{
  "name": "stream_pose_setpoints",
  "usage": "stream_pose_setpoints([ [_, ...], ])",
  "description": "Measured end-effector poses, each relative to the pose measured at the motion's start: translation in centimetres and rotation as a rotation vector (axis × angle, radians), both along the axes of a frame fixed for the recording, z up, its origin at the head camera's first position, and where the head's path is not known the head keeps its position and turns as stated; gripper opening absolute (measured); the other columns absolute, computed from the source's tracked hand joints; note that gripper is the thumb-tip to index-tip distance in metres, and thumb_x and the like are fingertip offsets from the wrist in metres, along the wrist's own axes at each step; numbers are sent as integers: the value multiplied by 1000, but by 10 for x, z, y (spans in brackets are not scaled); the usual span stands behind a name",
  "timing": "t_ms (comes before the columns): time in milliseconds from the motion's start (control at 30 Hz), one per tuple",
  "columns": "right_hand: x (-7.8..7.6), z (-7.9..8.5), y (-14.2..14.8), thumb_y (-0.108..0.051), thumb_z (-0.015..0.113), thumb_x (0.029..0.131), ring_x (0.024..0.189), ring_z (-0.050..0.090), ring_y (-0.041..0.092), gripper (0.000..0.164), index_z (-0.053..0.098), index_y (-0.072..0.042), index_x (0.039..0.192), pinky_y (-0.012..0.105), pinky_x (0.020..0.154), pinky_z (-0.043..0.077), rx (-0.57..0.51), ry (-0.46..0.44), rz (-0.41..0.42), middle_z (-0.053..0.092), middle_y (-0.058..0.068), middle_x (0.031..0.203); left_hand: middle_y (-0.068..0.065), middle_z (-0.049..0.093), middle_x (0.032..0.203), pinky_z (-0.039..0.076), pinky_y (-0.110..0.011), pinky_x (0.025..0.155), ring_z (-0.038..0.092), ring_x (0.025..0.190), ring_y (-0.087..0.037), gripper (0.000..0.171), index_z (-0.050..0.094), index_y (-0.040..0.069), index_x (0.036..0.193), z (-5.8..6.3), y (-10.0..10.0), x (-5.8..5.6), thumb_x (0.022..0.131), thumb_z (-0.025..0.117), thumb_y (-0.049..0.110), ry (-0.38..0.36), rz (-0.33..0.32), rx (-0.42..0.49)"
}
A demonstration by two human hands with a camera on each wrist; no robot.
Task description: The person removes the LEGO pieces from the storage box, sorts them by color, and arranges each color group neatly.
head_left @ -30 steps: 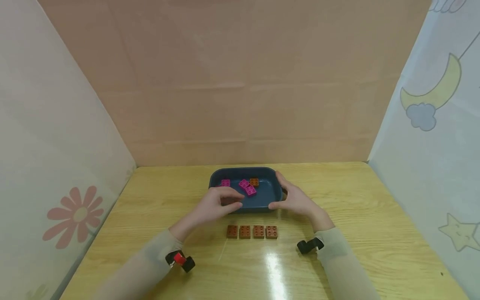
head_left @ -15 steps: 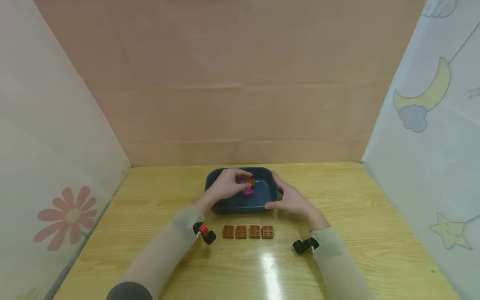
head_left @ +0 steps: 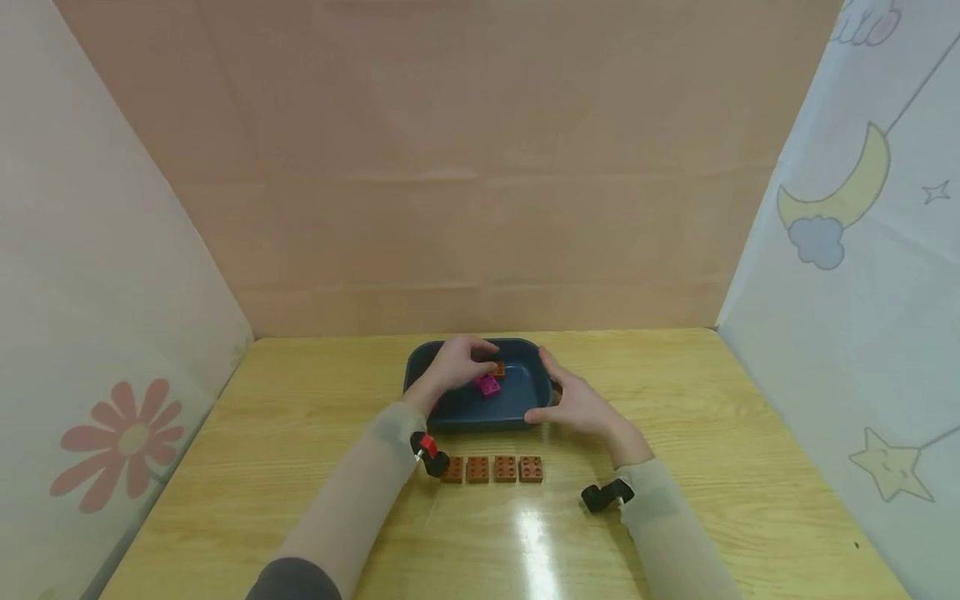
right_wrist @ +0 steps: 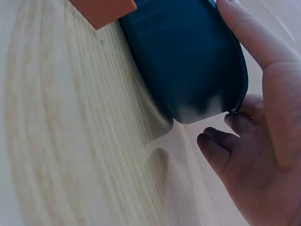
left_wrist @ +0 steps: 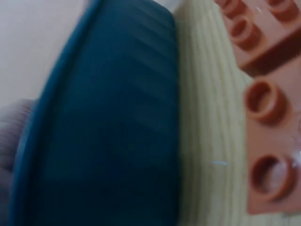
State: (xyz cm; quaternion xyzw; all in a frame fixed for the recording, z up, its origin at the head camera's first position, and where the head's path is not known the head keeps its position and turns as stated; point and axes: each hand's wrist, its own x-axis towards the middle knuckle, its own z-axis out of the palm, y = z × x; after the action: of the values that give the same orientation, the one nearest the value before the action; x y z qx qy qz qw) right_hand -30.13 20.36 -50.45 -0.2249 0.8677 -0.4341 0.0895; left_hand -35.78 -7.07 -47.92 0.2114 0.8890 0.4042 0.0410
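In the head view my left hand point(head_left: 453, 365) reaches over the left side of a dark blue dish point(head_left: 480, 423). Thumb and fingers stand apart close by an orange toy brick point(head_left: 500, 369). A magenta toy brick point(head_left: 489, 387) lies just in front; part of another magenta shows beneath the hand, which hides the rest. My right hand point(head_left: 581, 406) grips the dish's right end, thumb on the near rim and fingers around the far side. The right wrist view shows that hand point(right_wrist: 277, 136) at the dish wall point(right_wrist: 188, 61). In the left wrist view the dish wall point(left_wrist: 113, 113) blocks most of the hand.
Several brown-orange bricks point(head_left: 505, 469) stand in a row on the wooden table point(head_left: 675, 400) in front of the dish. The left wrist's black device overlaps the leftmost brick. A brown backdrop point(head_left: 480, 250) rises behind the table, with patterned white panels on both sides.
My left hand has moved from the dish's near left rim forward and right, in over the bricks. The right hand keeps its grip on the dish. The head view has shifted slightly.
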Motion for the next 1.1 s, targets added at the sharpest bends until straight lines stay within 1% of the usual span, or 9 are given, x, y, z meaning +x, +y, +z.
stream_pose_setpoints([
  [100, 0, -1, 1, -40, 92, 87, 162, 17, 34, 124, 6, -15, 174, 57, 125, 28, -2, 12, -2, 9, 6, 179, -10, 77, 123, 58, -40, 98, 73, 114, -24, 32, 77, 5, 129, -6, 3, -1, 99, 79, 15, 14, 12, 9],
  [333, 0, -1, 3, -39, 91, 87, 162, 15, 33, 124, 5, -16, 174, 56, 126, 26, 6, 16, -1, 8, 4, 179, -10, 77, 124, 57, -43, 101, 72, 116, -25, 30, 77, 5, 129, -11, 7, 0, 99, 78, 11, 27, 41, 5],
  [467, 0, -1, 4, -36, 92, 88, 162, 14, 32, 124, 5, -15, 174, 56, 127, 24, 3, 14, 1, 7, 4, 179, -10, 78, 122, 57, -41, 100, 73, 114, -25, 30, 78, 6, 128, -16, 9, -2, 98, 79, 7, 36, 40, -9],
  [633, -1, -1, 5, -35, 91, 88, 162, 14, 32, 123, 5, -16, 174, 56, 127, 22, 11, 23, -3, 8, 5, 179, -10, 77, 122, 58, -41, 100, 73, 114, -25, 32, 77, 5, 129, -16, 10, -2, 97, 79, 5, 36, 30, -2],
  [800, 0, -1, 5, -36, 91, 88, 162, 14, 33, 123, 5, -16, 174, 57, 127, 22, 17, 26, -6, 8, 5, 179, -11, 77, 124, 57, -42, 100, 72, 115, -26, 36, 77, 4, 130, -17, 11, -2, 95, 83, 7, 17, 29, 13],
  [900, 1, -2, 6, -37, 91, 88, 162, 14, 34, 123, 6, -14, 174, 57, 127, 22, 20, 25, -8, 9, 5, 179, -10, 77, 124, 57, -42, 100, 72, 114, -25, 38, 76, 5, 131, -18, 11, -2, 94, 84, 8, 15, 23, -4],
  [1100, 1, 1, 8, -36, 91, 87, 162, 17, 35, 124, 6, -16, 174, 57, 126, 25, 26, 22, -17, 9, 6, 179, -8, 77, 119, 58, -40, 94, 71, 106, -22, 37, 77, 6, 130, -17, 13, -3, 93, 85, 10, 72, -9, -61],
])
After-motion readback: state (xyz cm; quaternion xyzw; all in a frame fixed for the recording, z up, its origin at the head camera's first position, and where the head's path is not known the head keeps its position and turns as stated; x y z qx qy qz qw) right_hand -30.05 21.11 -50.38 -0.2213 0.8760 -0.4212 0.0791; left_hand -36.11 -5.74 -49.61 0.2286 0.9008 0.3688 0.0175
